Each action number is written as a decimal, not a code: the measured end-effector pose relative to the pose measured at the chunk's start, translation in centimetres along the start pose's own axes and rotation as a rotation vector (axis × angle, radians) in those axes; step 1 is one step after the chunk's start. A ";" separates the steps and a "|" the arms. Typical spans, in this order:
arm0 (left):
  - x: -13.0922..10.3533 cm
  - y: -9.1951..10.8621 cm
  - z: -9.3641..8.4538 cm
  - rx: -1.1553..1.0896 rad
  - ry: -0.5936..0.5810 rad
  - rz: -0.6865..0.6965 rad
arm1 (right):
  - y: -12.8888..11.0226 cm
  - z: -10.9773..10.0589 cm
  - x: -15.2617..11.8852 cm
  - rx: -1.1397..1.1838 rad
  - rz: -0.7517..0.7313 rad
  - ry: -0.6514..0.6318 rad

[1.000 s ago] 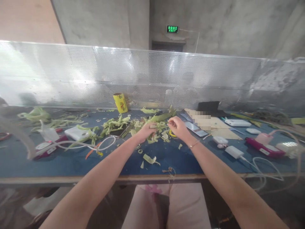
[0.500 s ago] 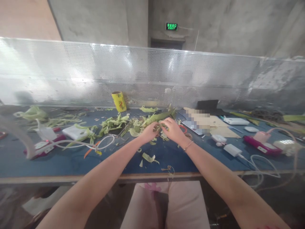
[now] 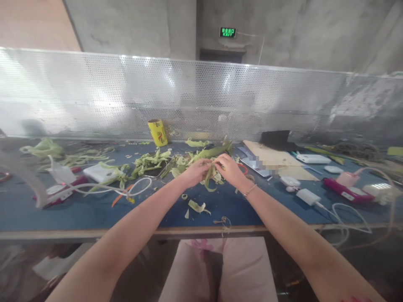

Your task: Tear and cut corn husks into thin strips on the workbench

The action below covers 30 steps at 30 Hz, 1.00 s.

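Note:
My left hand and my right hand meet over a heap of green plant pieces near the middle of the table. Their fingers are closed on a green leaf strip, which hangs down between them. Fine detail at the fingertips is too small to make out. Just behind the hands lies a long green husk-like leaf. Pale curled scraps surround the fingers. Closer to me, a loose peel rests on the blue tabletop.
Left of the hands, a bunch of green strips covers part of a phone. A yellow roll stands by the perforated screen. Power strips, cables and a white charger lie to the right, near brown paper.
A green leaf strip now hangs visibly between my hands. My left hand has turned slightly and shifted a little to the left; the right hand has barely moved.

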State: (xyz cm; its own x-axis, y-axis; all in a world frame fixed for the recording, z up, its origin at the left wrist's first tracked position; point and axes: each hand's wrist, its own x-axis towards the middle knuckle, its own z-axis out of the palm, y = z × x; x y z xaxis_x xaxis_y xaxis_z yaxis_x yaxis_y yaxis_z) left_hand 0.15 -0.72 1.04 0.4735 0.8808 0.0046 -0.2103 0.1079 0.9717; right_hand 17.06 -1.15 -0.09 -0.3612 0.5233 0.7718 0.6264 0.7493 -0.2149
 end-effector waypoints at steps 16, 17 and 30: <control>0.3 -0.7 0.4 -0.021 0.181 0.178 | -0.3 1.7 0.1 0.330 0.298 0.203; 0.3 -0.7 0.5 -0.027 0.194 0.181 | -0.3 1.8 0.1 0.368 0.341 0.203; 0.5 -0.5 -0.4 -0.016 0.037 -0.030 | -0.5 1.4 0.5 0.627 0.509 0.259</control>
State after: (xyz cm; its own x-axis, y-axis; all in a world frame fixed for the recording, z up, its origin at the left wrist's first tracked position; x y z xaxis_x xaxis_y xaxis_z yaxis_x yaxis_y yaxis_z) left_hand 0.20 -0.15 0.43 0.4480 0.8934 -0.0340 -0.2105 0.1423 0.9672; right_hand 15.59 -0.75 -0.40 0.0784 0.8057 0.5871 0.1434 0.5737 -0.8064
